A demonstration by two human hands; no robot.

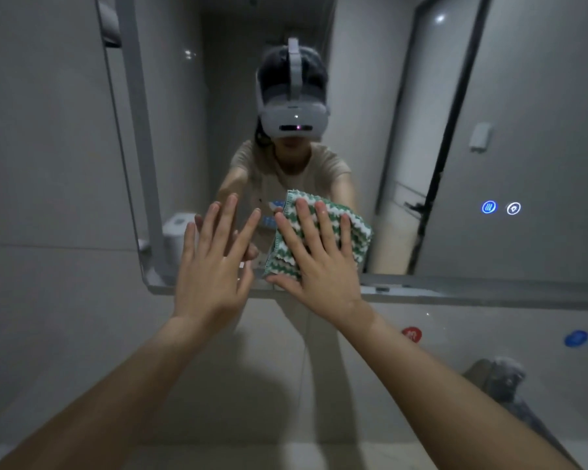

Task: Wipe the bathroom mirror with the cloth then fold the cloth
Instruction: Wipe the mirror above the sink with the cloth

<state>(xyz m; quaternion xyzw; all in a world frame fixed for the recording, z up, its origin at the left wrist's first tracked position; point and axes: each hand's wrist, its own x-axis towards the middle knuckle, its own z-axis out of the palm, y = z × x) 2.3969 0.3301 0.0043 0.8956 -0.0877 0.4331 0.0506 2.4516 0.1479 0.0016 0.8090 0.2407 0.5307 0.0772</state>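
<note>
1. One cloth (323, 228), green and white in a wavy pattern, lies flat against the mirror (421, 130) near its lower edge, left of the middle.
2. One mirror, framed in grey; its lower left corner is rounded and sits just left of the hands. Two lit round icons (500, 207) glow on the glass to the right, well apart from the cloth.
3. Two hands. The right hand (319, 256) presses the cloth to the glass with straight, spread fingers, the palm covering the cloth's lower part; cloth shows above and right of the fingertips.
4. The left hand (214, 262) is held flat with fingers straight and spread, holding nothing, just beside the cloth on its left; whether it touches the glass I cannot tell.
5. Both forearms reach up from the lower corners, bare.
6. Much open glass lies above and right of the cloth; the frame's lower edge is right under the right palm.
7. Below the mirror on the wall are one red sticker (411, 334) and one blue sticker (576, 338), with a grey faucet (503, 381) lower right.
</note>
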